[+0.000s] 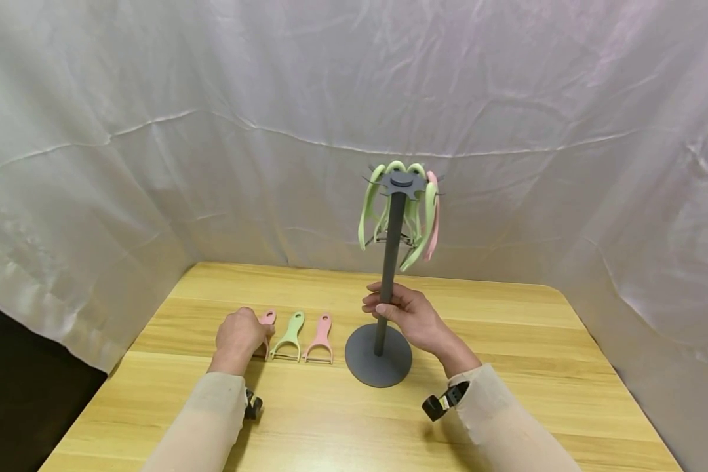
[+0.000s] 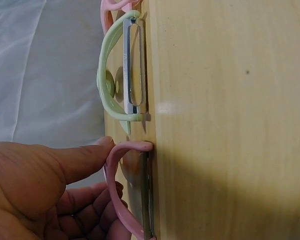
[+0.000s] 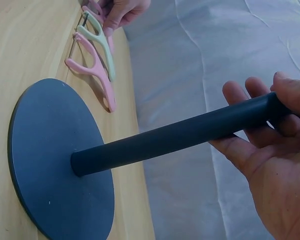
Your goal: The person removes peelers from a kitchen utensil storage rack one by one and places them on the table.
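My left hand (image 1: pixel 240 334) is at the leftmost pink peeler (image 2: pixel 112 170), thumb on one side and curled fingers on the other, pinching it. Part of that peeler is hidden by the hand in the head view. Beside it on the table lie a green peeler (image 1: pixel 291 333) and another pink peeler (image 1: pixel 322 334). With my right hand (image 1: pixel 415 318) I hold the pole (image 3: pixel 185 135) of a dark grey stand, thumb and fingers around it. Its round base (image 1: pixel 366 370) sits on the table. From the stand's top (image 1: pixel 401 183) hang several green peelers (image 1: pixel 368 206) and a pink peeler (image 1: pixel 434 229).
The wooden table (image 1: pixel 507 367) carries everything. A pale grey curtain (image 1: pixel 271 183) rises behind it and along both sides. Spiky hooks stick out around the stand's top.
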### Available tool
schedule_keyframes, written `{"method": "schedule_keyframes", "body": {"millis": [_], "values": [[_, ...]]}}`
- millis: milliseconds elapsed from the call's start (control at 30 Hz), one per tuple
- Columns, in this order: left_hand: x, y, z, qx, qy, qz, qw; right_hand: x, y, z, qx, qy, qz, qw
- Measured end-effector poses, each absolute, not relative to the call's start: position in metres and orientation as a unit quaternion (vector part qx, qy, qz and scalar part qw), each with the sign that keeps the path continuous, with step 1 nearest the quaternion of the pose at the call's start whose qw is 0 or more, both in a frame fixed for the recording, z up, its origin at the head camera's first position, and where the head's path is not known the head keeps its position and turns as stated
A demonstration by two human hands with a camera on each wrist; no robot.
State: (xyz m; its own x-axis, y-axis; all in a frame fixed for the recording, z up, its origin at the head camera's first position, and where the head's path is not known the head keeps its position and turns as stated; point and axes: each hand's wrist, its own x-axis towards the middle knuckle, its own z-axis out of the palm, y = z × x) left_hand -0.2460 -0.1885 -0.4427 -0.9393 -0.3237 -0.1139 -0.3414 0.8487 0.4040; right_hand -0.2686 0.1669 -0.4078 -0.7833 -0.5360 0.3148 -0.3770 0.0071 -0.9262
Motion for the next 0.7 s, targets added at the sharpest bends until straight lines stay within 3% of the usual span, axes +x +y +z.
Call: {"method": "schedule_keyframes", "body": {"millis": [700], "values": [[-0.2464,-0.1898,-0.4436,-0.174,0.960,0.218,0.020,-0.2718,0.1679,-0.4081,-0.311,0.722,-0.614,0.074]]}}
